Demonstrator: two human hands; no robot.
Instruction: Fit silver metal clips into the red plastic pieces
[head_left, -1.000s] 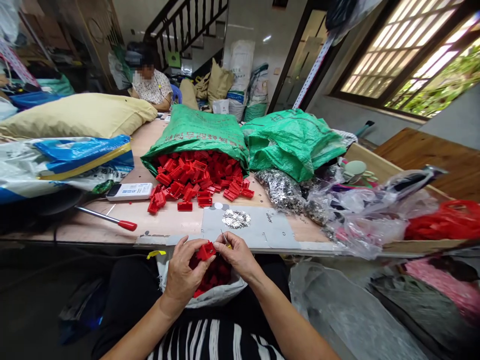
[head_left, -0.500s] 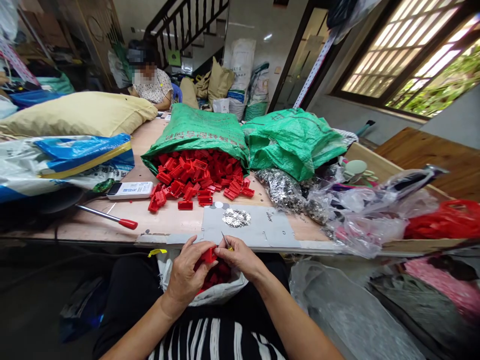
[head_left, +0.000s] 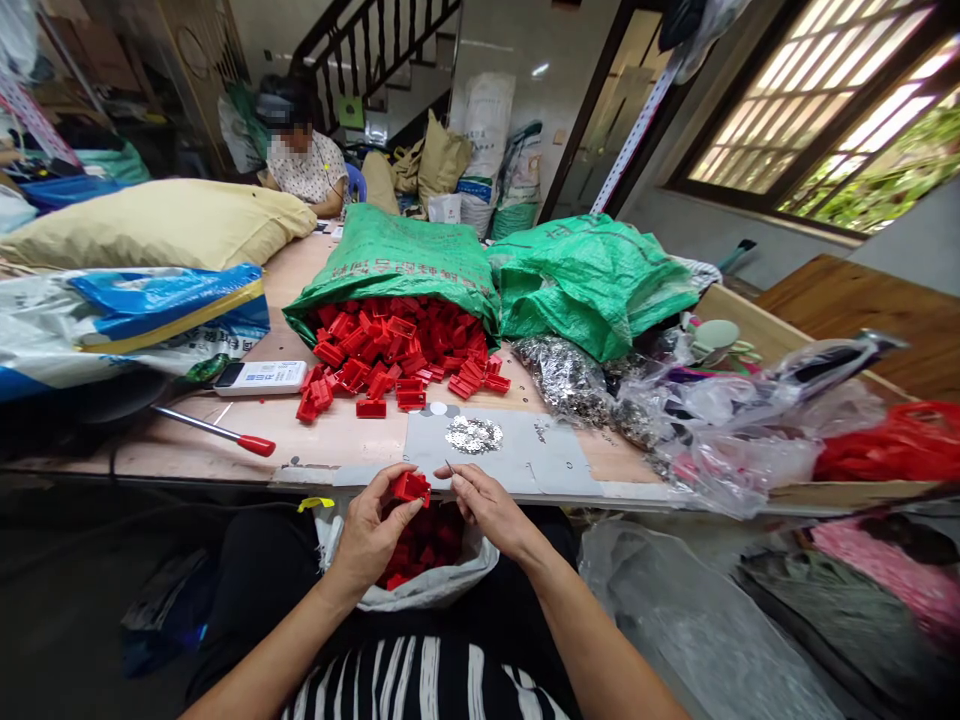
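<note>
My left hand (head_left: pixel 373 530) pinches a small red plastic part (head_left: pixel 411 487) between thumb and fingers, above the bag on my lap. Close by on its right, my right hand (head_left: pixel 484 505) is closed on a thin pointed metal tool (head_left: pixel 449 467); most of the tool is hidden by the fingers, and its exact kind does not show. The hands are slightly apart. Below them, an open white woven bag (head_left: pixel 442 590) holds many red parts (head_left: pixel 424 545). Just beyond the hands, a pile of small shiny metal pieces (head_left: pixel 474 434) lies on a grey sheet (head_left: pixel 525 465).
A green sack (head_left: pixel 412 245) spills red parts (head_left: pixel 397 350) onto the table. At right are another green sack (head_left: pixel 592 280), a plastic bag of metal pieces (head_left: pixel 562 375) and clear plastic bags (head_left: pixel 712 430). A red-tipped lever (head_left: pixel 255 445) juts in at left. Another person (head_left: pixel 304 165) sits across the table.
My left hand has lifted and tilted the red part, showing more of it. The right hand has drawn slightly away to the right, and the tool's yellow part no longer shows.
</note>
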